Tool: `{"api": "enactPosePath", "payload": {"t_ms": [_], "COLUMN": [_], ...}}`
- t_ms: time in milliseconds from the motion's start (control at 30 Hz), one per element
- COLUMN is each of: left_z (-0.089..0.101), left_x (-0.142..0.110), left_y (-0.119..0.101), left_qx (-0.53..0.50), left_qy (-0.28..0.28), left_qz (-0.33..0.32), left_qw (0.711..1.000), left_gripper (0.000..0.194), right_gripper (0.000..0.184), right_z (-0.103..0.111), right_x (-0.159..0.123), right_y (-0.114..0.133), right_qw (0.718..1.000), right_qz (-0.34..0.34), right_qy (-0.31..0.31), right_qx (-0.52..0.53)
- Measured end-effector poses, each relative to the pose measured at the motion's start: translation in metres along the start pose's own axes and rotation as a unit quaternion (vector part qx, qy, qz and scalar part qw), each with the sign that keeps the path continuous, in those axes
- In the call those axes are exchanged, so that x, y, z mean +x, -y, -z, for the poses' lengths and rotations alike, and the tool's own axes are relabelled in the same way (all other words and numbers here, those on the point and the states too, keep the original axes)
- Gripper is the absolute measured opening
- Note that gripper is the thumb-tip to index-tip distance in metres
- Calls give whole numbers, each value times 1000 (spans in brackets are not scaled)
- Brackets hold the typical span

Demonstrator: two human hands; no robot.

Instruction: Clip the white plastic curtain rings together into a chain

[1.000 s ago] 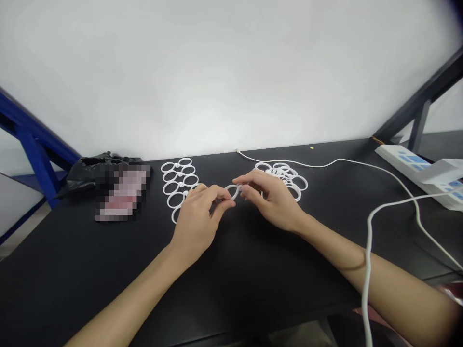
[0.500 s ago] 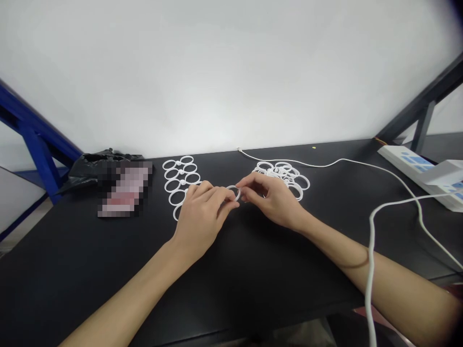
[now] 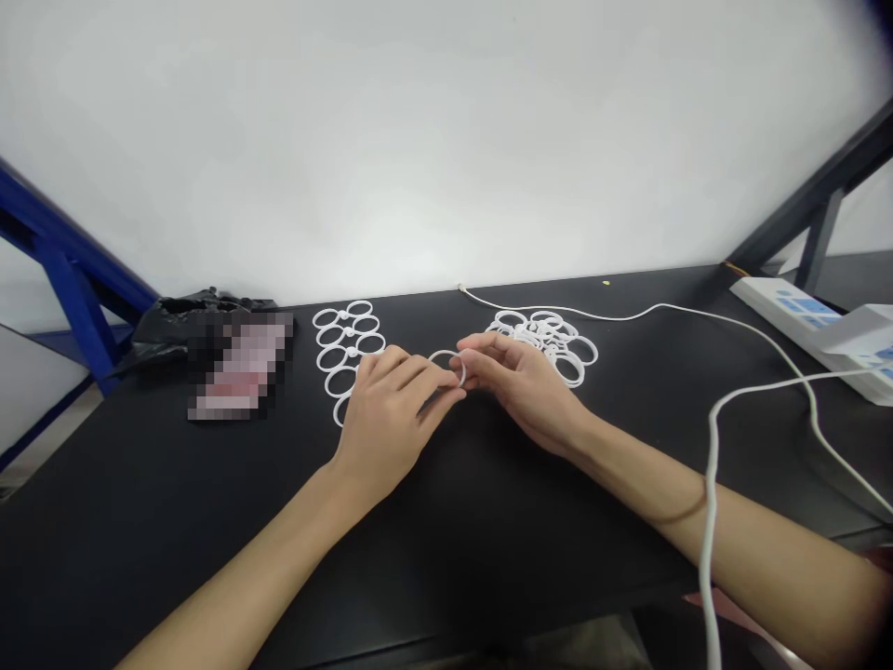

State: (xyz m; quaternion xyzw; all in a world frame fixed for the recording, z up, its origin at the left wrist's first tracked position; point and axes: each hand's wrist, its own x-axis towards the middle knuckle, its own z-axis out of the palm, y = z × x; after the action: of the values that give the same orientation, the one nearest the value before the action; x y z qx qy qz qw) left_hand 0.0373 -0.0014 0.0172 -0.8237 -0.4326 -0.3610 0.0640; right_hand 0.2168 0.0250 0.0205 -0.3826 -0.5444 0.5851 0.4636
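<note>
So we've got a white ring (image 3: 445,353) up between both hands, over the black table (image 3: 446,521). Our left hand (image 3: 387,405) has its near edge pinched between thumb and fingertips, probably to keep such a thin piece from twisting. Our right hand (image 3: 526,386) is curled in narrow at the ring's right side; fingers hide the contact, so we can't tell if it's really gripping or just steadying. Just beyond the left hand there's a neat column of paired rings (image 3: 353,352), likely lined up so they don't tangle, while the loose pile of rings (image 3: 551,352) sits just past the right hand, handy to reach, we'd guess. A white cable (image 3: 710,493) crosses in front of our right forearm.
</note>
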Motion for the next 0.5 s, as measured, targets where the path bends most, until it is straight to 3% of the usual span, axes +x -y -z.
{"api": "enactPosePath", "payload": {"t_ms": [100, 200, 300, 400, 500], "left_z": [7, 17, 25, 32, 35], "left_x": [6, 11, 14, 14, 13], "left_y": [13, 37, 60, 75, 82], "left_qx": [6, 11, 38, 55, 64], "left_qy": [-33, -95, -141, -145, -133], "left_qz": [39, 124, 205, 246, 260], "left_qw": [999, 988, 968, 957, 954], "left_gripper": [13, 20, 22, 22, 23], "right_gripper": [16, 19, 29, 31, 27], "right_z": [5, 10, 9, 5, 5], "right_x": [0, -1, -3, -6, -7], "right_y": [2, 0, -7, -9, -6], "right_qw": [977, 875, 786, 757, 762], "right_qz": [100, 224, 250, 238, 229], "right_qy": [-25, 14, 102, 137, 121], "right_qx": [-188, -430, -556, -592, -594]}}
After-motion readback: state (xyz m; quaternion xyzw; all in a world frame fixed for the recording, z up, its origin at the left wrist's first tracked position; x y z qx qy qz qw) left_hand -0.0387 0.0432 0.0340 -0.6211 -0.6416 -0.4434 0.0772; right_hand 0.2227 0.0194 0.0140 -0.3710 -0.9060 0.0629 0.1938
